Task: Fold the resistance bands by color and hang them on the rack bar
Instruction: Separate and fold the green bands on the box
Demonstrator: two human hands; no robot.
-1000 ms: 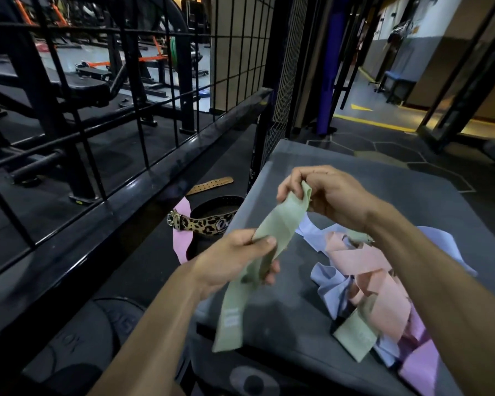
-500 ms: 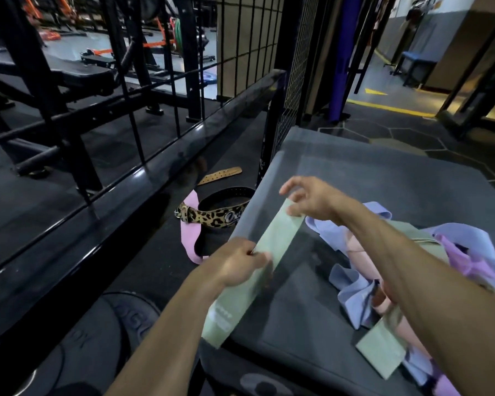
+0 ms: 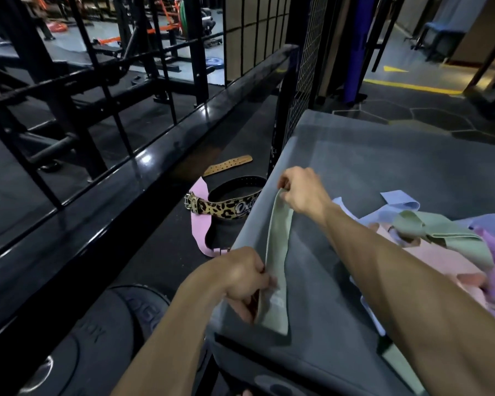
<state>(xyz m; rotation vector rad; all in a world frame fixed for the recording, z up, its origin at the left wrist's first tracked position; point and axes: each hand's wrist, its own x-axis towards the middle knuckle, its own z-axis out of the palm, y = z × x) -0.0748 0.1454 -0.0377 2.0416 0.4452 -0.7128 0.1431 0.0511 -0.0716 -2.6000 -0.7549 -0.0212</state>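
A pale green resistance band (image 3: 277, 252) lies stretched along the left part of the grey padded box (image 3: 383, 172). My right hand (image 3: 303, 192) pinches its far end. My left hand (image 3: 240, 281) grips its near end at the box's left edge. At the right of the box sits a tangled pile of bands (image 3: 455, 247) in green, pink, lilac and light blue, partly hidden by my right forearm. The black rack bar (image 3: 143, 164) runs diagonally on the left, with nothing hanging on it.
On the floor between the bar and the box lie a leopard-print lifting belt (image 3: 226, 207), a pink band (image 3: 200, 227) and a tan belt strap (image 3: 229, 164). A black weight plate (image 3: 97, 338) sits near left. A black mesh post (image 3: 295, 90) stands behind the box.
Both hands have lowered the green band from mid-air onto the box top and drawn it out straight. The view has moved closer and left, so the pile sits further right.
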